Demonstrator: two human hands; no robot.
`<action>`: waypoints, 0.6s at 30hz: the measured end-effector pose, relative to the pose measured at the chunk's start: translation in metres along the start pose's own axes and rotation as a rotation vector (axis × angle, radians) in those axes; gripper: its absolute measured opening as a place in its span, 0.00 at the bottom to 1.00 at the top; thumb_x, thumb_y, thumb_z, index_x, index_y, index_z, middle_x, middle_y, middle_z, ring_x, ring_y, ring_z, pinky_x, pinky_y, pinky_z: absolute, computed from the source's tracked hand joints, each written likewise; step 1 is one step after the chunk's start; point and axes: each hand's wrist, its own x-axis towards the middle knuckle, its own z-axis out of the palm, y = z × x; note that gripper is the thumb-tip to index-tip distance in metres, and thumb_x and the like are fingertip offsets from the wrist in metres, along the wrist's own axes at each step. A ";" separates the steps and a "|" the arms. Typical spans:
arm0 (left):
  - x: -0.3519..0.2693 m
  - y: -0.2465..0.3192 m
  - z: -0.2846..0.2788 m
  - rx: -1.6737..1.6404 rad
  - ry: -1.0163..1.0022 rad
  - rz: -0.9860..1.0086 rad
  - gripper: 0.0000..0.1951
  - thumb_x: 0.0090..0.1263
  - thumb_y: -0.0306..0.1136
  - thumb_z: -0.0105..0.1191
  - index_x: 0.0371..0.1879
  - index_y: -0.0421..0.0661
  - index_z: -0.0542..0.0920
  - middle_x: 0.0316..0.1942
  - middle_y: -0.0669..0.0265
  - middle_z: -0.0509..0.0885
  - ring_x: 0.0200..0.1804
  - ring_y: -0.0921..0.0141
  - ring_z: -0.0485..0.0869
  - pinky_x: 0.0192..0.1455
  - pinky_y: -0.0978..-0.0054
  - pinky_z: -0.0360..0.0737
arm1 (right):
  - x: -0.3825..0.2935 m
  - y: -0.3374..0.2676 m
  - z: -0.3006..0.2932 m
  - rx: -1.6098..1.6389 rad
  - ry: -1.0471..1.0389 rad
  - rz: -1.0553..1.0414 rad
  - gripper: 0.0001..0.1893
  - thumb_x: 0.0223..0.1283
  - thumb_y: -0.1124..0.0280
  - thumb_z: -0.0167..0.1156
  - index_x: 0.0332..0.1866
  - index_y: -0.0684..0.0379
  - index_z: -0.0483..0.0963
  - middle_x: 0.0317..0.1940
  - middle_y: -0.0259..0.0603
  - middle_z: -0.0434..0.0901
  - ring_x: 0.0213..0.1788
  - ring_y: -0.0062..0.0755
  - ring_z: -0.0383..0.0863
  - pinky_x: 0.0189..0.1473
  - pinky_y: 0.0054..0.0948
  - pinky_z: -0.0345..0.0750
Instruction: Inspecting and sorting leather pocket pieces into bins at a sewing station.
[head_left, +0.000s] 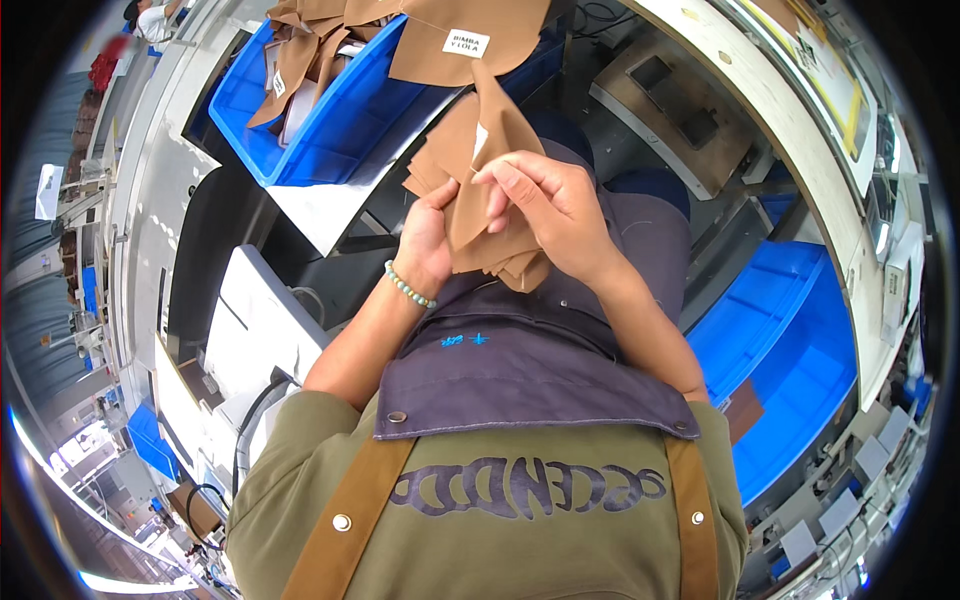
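My left hand (429, 232), with a beaded bracelet at the wrist, grips a stack of brown leather-like pieces (442, 154) above my lap. The uppermost piece (495, 112) is folded up and bent, and a white label (481, 141) shows on it edge-on. Close by that label, the thumb and forefinger of my right hand (544, 206) are pinched together on what looks like a fine thread (474, 171). Its other fingers curl over the stack. Past the stack, a larger flat brown piece (427, 45) with a white printed label (466, 43) overhangs the bin's edge.
At the upper left, a blue plastic bin (315, 142) holds more brown pieces and stands on a white surface (322, 217). Two blue bins (795, 405) lie to my right. A metal pedal plate (675, 105) is on the floor, beside a curved table edge (795, 142).
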 end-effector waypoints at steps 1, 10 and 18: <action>-0.001 0.002 0.011 -0.036 0.064 0.042 0.21 0.84 0.36 0.38 0.65 0.35 0.73 0.61 0.47 0.81 0.61 0.55 0.82 0.67 0.53 0.79 | -0.001 0.001 -0.002 -0.001 -0.001 0.003 0.16 0.78 0.64 0.55 0.46 0.69 0.81 0.28 0.35 0.81 0.27 0.16 0.81 0.30 0.19 0.75; -0.010 0.013 0.028 0.253 0.349 0.303 0.22 0.83 0.42 0.46 0.65 0.37 0.73 0.61 0.54 0.81 0.61 0.60 0.83 0.65 0.59 0.80 | -0.010 0.015 -0.006 -0.404 0.100 0.103 0.13 0.74 0.67 0.58 0.40 0.69 0.80 0.26 0.42 0.79 0.27 0.29 0.80 0.32 0.28 0.75; -0.012 0.013 0.009 0.346 0.410 0.260 0.18 0.82 0.34 0.45 0.58 0.32 0.76 0.56 0.54 0.84 0.57 0.63 0.84 0.62 0.65 0.81 | -0.006 0.013 0.015 -0.368 -0.192 -0.109 0.12 0.72 0.65 0.59 0.38 0.65 0.80 0.28 0.48 0.82 0.30 0.45 0.82 0.35 0.36 0.76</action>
